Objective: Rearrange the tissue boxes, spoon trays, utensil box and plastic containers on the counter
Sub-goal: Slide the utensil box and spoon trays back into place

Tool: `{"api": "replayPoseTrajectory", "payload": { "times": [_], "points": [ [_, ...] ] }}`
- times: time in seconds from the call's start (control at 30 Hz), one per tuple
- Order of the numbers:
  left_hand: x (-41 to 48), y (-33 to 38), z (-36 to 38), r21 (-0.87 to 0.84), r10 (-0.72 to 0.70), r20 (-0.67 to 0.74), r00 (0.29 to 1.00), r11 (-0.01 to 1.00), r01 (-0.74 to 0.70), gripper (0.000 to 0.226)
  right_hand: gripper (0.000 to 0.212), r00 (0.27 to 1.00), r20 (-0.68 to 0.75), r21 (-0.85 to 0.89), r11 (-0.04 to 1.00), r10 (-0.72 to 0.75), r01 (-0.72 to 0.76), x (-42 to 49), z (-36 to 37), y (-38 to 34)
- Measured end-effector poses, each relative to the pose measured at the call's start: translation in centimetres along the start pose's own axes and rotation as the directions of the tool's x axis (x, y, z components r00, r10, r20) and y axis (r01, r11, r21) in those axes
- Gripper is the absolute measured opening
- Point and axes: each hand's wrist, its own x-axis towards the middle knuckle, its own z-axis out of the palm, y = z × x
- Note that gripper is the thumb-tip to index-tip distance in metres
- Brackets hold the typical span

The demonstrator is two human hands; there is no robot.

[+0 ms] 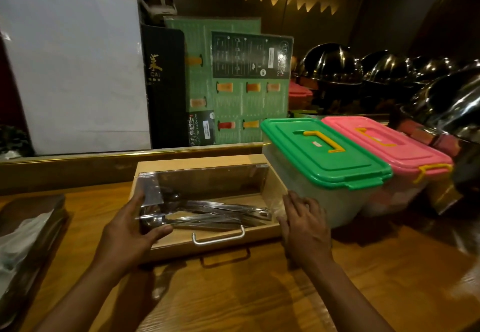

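A wooden utensil box (181, 167) with a clear lid and a metal handle sits mid-counter, with metal utensils (223, 213) inside. My left hand (130, 230) grips its front left corner, thumb over the lid edge. My right hand (304, 225) presses flat against its right end. Touching the box on the right stands a clear plastic container with a green lid (324, 152). Beside that is a container with a pink lid (389, 144). A dark tissue box (33, 217) with white tissue showing lies at the left edge.
Menus (233, 80) and a white board (75, 72) lean against the raised ledge behind the counter. Shiny chafing-dish domes (335, 64) line the back right. The wooden counter (246, 292) stretches toward me.
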Motion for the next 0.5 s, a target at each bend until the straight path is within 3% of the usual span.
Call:
{"api": "replayPoseTrajectory", "payload": {
  "times": [0.5],
  "points": [
    [0.0,0.7,2.0,0.046,0.020,-0.005,1.000,0.999,-0.020,0.103,0.046,0.997,-0.076,-0.040,0.999,0.014,-0.017,0.9,1.4,1.7]
  ]
}}
